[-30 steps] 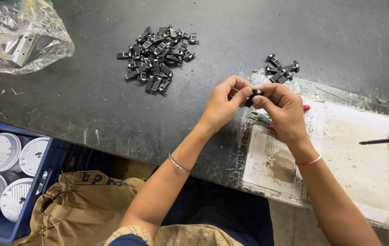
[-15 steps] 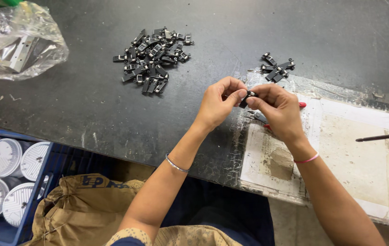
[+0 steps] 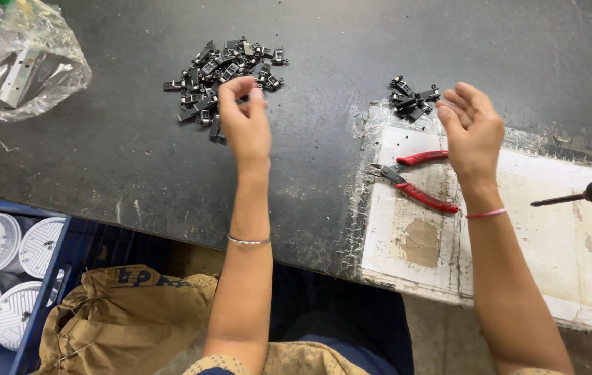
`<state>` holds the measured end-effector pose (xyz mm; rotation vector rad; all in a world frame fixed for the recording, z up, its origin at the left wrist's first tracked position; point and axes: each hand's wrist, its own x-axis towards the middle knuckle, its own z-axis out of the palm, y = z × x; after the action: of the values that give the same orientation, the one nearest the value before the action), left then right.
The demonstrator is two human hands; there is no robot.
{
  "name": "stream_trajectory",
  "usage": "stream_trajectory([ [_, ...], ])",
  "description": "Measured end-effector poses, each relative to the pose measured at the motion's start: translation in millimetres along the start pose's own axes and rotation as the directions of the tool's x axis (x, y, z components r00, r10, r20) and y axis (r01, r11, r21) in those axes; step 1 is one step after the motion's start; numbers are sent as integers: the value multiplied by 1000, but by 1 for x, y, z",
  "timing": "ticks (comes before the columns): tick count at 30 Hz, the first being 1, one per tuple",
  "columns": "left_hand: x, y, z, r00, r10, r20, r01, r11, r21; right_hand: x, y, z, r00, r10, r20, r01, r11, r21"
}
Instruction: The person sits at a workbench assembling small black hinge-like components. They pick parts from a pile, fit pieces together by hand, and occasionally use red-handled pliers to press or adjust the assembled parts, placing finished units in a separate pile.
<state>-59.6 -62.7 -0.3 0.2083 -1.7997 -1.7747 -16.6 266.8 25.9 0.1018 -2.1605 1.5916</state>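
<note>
I look down on a dark, scuffed desk [image 3: 115,160] with a pale taped sheet [image 3: 587,229] at its right end. Nearest me on that sheet lie red-handled cutters [image 3: 417,177], just beside my right wrist. My right hand [image 3: 473,132] hangs open and empty, with a small cluster of black clips [image 3: 414,99] just left of its fingertips. My left hand [image 3: 246,121] has its grip pinched over the near edge of the large pile of black clips [image 3: 223,73]; whether it holds one, I cannot tell.
</note>
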Motion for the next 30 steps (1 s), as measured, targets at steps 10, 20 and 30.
stream_trajectory([
  [10,19,-24,-36,927,332,-175,-110,687,718,-20,-29,12,997,-40,72,54,977,-207],
  [20,12,-15,-36,971,216,104,-239,908,343,-35,-49,28,987,-97,127,128,958,-258],
  [30,8,8,-56,996,-78,42,43,841,540,-43,-51,35,978,-121,170,166,945,-282],
])
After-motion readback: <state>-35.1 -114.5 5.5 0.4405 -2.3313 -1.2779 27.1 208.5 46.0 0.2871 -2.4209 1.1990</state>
